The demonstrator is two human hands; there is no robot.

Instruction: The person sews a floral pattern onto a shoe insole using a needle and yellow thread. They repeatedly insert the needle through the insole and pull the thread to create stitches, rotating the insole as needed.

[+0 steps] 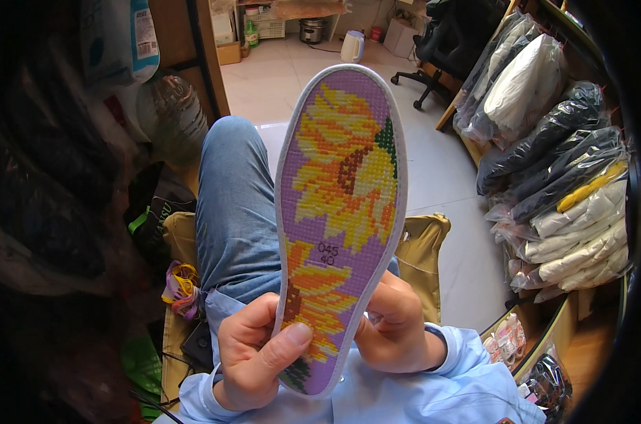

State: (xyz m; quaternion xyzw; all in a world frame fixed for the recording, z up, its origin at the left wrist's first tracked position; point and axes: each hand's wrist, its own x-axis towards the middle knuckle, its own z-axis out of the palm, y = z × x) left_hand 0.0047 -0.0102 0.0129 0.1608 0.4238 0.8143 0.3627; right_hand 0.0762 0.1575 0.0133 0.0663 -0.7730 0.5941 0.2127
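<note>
An embroidered shoe insole (341,175) stands upright before me, its toe end up. It has yellow and orange flowers on a purple ground, green leaves, a white edge and some printed writing. My left hand (262,347) grips its lower left edge, thumb on the stitched face and the other fingers behind. At the lower right edge is my right hand (397,323), fingers curled and partly behind the insole; what those fingers hold cannot be seen. A bundle of purple and yellow embroidery thread (182,289) lies beside my leg.
Plastic-wrapped garments (558,196) fill the right side. A black swivel chair (437,58), a white electric kettle (352,46) and a rice cooker (312,31) stand farther back. Dark bags and a clear plastic bottle (174,114) are at left. A small black device (198,344) lies near my left arm.
</note>
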